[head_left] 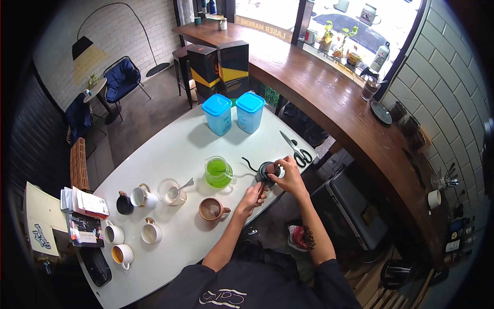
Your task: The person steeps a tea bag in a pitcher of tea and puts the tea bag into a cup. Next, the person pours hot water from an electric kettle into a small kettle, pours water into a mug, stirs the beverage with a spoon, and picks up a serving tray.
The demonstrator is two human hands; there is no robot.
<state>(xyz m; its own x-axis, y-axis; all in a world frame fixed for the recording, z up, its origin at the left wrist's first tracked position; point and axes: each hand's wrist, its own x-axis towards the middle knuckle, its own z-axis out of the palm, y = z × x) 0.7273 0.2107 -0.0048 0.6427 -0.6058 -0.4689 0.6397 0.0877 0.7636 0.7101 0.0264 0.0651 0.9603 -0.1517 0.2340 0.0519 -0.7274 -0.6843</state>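
Left hand [251, 200] clasps pot's [260, 176] handle [261, 188], right hand [291, 176] pinches its top, by counter's [175, 268] near edge; slipping could topple it.

Open passage over far-left white table [159, 152], two blue containers [218, 123] at far end, green pitcher [217, 176] mid-table, cups [113, 235] crowding near left, scissors [297, 150] along right edge.

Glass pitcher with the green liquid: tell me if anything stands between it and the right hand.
Yes. The dark pot stands between the right hand and the glass pitcher. The left hand is at the pot's near side. Past the pot, the pitcher's handle comes first.
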